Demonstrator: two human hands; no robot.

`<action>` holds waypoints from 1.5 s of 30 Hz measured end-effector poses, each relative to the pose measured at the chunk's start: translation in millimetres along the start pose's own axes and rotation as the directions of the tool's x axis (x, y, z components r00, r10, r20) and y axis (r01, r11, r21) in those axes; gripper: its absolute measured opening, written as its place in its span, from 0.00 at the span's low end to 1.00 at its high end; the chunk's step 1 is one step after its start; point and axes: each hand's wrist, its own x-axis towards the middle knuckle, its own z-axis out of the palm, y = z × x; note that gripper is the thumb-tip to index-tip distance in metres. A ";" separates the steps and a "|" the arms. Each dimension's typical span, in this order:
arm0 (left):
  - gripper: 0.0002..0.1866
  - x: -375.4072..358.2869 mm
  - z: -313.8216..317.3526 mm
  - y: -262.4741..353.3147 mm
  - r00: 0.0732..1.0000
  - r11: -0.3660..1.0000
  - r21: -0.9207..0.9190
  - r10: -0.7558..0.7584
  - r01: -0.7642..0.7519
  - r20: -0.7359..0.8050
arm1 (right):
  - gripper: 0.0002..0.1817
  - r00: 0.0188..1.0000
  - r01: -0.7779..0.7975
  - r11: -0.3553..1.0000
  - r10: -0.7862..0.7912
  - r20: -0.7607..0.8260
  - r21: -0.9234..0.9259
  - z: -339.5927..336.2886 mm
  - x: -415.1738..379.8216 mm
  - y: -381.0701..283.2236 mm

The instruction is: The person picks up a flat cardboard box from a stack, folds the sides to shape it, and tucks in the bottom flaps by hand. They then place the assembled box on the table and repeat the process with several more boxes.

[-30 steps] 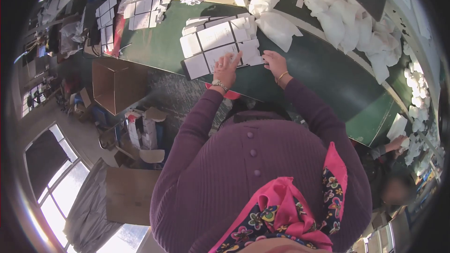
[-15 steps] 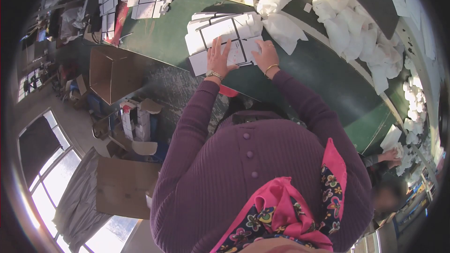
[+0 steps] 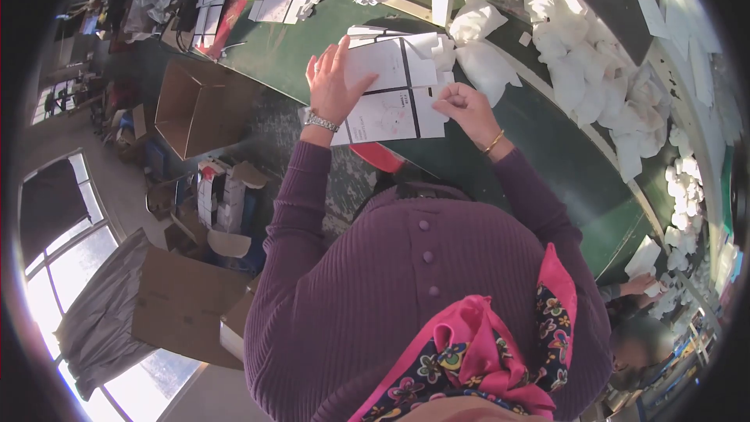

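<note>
A white flat printed carton sheet with black bands lies before me, near the edge of the green table. My left hand is at its left side, fingers stretched and apart, the thumb lying across the white surface. At the right edge my right hand has its fingers curled into a pinch on the sheet's border; the fingertips are partly hidden. More white sheets stick out behind, in a stack beneath and beyond the one I touch.
White crumpled bags lie right of the stack, with a long heap of white pieces beyond a rail. Banded flat cartons sit far left. An open cardboard box stands left of the table. Another person's hand shows at right.
My left hand has moved to the upper left of the sheet. My right hand has gone from spread fingers to a pinch at the right edge. The top sheet now lies turned more squarely.
</note>
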 end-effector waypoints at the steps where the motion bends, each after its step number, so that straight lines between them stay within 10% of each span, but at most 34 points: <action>1: 0.38 -0.2 -17.3 -3.4 0.992 0.993 -0.113 -0.018 0.033 0.124 | 0.06 1.000 -0.004 1.000 0.003 0.027 0.012 -3.1 -9.8 -0.1; 6: 0.15 -16.8 -77.5 6.6 0.933 0.909 -0.416 0.126 0.027 0.336 | 0.11 0.996 0.079 0.996 -0.081 -0.035 -0.046 -4.2 -53.9 -7.0; 9: 0.09 -39.8 -91.4 16.2 0.952 0.857 -0.481 0.277 -0.184 0.131 | 0.13 0.801 0.419 0.815 -0.539 -0.260 -0.401 15.5 -71.9 -20.3; 13: 0.04 -65.0 -103.6 32.1 0.898 0.833 -0.337 0.419 -0.438 -0.133 | 0.19 0.634 0.602 0.654 -0.740 -0.223 -0.458 53.1 -88.2 -55.2; 18: 0.08 -109.3 -107.9 28.1 0.701 0.775 0.049 0.595 -0.630 -0.393 | 0.16 0.666 0.328 0.782 -0.589 -0.458 -0.529 99.0 -86.2 -62.7; 21: 0.13 -129.8 -127.0 12.2 0.830 0.813 -0.236 0.447 -0.532 -0.334 | 0.10 0.814 0.262 0.961 -0.272 -0.513 -0.093 122.7 -102.8 -80.2; 23: 0.35 -128.1 -145.6 -17.6 0.975 0.870 -0.440 0.195 -0.221 -0.104 | 0.09 0.826 0.400 0.908 -0.416 -0.380 -0.124 131.8 -114.8 -76.7; 27: 0.56 -128.0 -155.7 -72.7 0.977 0.865 -0.481 -0.048 0.145 0.208 | 0.11 0.692 0.672 0.715 -0.699 -0.180 -0.192 156.0 -136.6 -66.9; 33: 0.64 -140.5 -171.2 -79.4 0.807 0.621 -0.774 0.393 0.121 0.442 | 0.15 0.315 0.798 0.178 -0.937 0.148 -0.575 170.1 -166.9 -97.4; 36: 0.46 -159.9 -186.9 -76.2 0.817 0.488 -0.856 0.414 0.172 0.400 | 0.16 0.281 0.723 0.122 -0.951 0.129 -0.680 187.2 -175.9 -103.1; 39: 0.48 -168.9 -197.3 -72.7 0.952 0.455 -0.888 0.239 0.063 0.190 | 0.21 0.383 0.678 0.379 -0.913 -0.138 -0.630 209.4 -173.4 -103.2; 41: 0.55 -172.1 -198.7 -65.3 0.993 0.457 -0.889 0.111 -0.018 0.036 | 0.36 0.642 0.709 0.694 -0.708 -0.295 -0.123 224.2 -169.4 -109.8; 45: 0.62 -181.6 -190.1 -59.4 0.997 0.486 -0.872 -0.021 -0.052 -0.072 | 0.48 0.770 0.638 0.661 -0.538 -0.344 0.394 255.8 -134.5 -87.6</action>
